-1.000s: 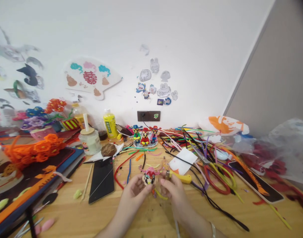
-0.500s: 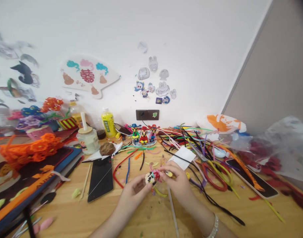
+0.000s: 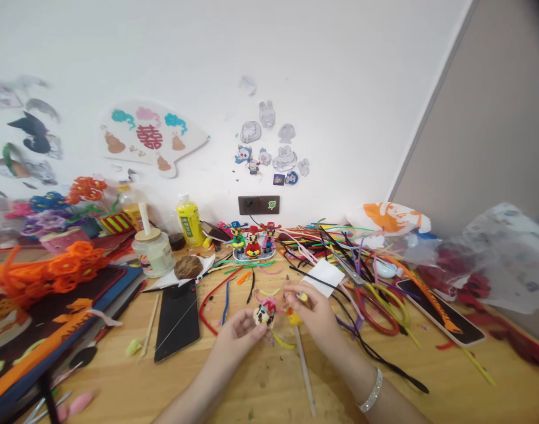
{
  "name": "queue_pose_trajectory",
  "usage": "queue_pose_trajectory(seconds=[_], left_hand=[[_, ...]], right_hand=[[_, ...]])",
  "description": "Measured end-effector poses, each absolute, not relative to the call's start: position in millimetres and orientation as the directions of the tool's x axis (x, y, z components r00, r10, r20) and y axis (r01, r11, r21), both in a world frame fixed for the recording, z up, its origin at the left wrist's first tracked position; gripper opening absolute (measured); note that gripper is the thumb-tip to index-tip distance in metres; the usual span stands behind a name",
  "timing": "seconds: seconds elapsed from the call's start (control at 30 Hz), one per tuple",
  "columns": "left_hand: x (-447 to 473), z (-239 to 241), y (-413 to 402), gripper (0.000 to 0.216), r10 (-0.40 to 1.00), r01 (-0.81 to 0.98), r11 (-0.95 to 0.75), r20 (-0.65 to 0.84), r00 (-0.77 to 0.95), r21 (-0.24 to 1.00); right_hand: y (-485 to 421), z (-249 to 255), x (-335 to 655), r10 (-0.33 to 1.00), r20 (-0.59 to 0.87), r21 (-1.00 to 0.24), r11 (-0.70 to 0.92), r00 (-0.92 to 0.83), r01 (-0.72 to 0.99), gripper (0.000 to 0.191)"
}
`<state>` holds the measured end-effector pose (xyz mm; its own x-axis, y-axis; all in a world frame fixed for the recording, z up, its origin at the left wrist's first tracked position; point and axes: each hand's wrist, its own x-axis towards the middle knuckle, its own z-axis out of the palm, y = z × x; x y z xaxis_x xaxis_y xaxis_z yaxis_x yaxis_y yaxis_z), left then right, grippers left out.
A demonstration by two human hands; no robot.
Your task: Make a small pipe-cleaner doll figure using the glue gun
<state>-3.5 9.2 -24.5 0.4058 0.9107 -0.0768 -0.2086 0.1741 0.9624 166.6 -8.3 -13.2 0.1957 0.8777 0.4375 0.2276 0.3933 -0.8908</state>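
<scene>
Left hand [image 3: 239, 331]: partly closed, with the thumb and fingers gripping a small figure head [image 3: 264, 317]. The head is pale with black markings and a red and pink top. It is held above the middle of the wooden surface [image 3: 119, 371], well forward of the back edge.

Right hand [image 3: 312, 312]: fingers bent and drawn together, just to the right of the head. A yellow item [image 3: 295, 318] shows below the fingers; whether the hand grips it cannot be told. A pale stick [image 3: 305, 371] extends from near this item toward the near edge. A bracelet [image 3: 372, 391] encircles the right wrist.

At the middle of the back edge, three figures [image 3: 252, 241] in blue, red and red hats stand upright on a small tray [image 3: 254, 258]. To their left stand a yellow bottle [image 3: 190, 221] and a glass jar [image 3: 153, 254] with a wooden lid. A black phone [image 3: 177, 323] lies flat, left of the left hand.

Toward the right edge, scissors [image 3: 375, 315] with red handles lie among loose coloured stems [image 3: 386, 294]. A white paper [image 3: 325, 277] lies just beyond the right hand.
</scene>
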Motion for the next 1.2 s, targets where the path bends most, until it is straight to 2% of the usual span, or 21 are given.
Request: queue_pose_trajectory(seconds=[0.13,0.27,0.4,0.63,0.9,1.2], left_hand=[[-1.9,-20.5,5.9,0.032,0.924,-0.290,0.264,-0.154,0.351,0.920],[-1.0,-18.3,3.6,0.039,0.907,-0.300,0.303,-0.177,0.382,0.905],[-0.4,-25.9,6.7,0.040,0.907,-0.308,0.262,-0.124,0.402,0.915],[-2.1,-30.1,13.5,0.033,0.933,-0.271,0.252,-0.159,0.324,0.929],[-2.0,-25.7,11.3,0.032,0.940,-0.222,0.244,-0.173,0.294,0.944],[-3.2,-29.7,15.5,0.035,0.949,-0.393,0.277,-0.185,0.256,0.877]], right_hand=[[-4.5,-24.5,163.5,0.912,0.284,-0.956,0.246,0.297,0.157,0.021],[-5.0,-36.1,151.6,0.957,0.196,-0.976,0.170,0.213,0.136,0.026],[-7.1,-41.1,141.2,0.974,0.187,-0.977,0.171,0.124,0.130,0.021],[-7.7,-40.8,141.2,0.972,0.136,-0.988,0.120,0.189,0.094,0.020],[-12.1,-38.4,141.6,0.979,0.100,-0.994,0.089,0.175,0.071,0.024],[-19.3,-33.7,144.4,0.978,0.189,-0.981,0.184,0.092,0.063,0.037]])
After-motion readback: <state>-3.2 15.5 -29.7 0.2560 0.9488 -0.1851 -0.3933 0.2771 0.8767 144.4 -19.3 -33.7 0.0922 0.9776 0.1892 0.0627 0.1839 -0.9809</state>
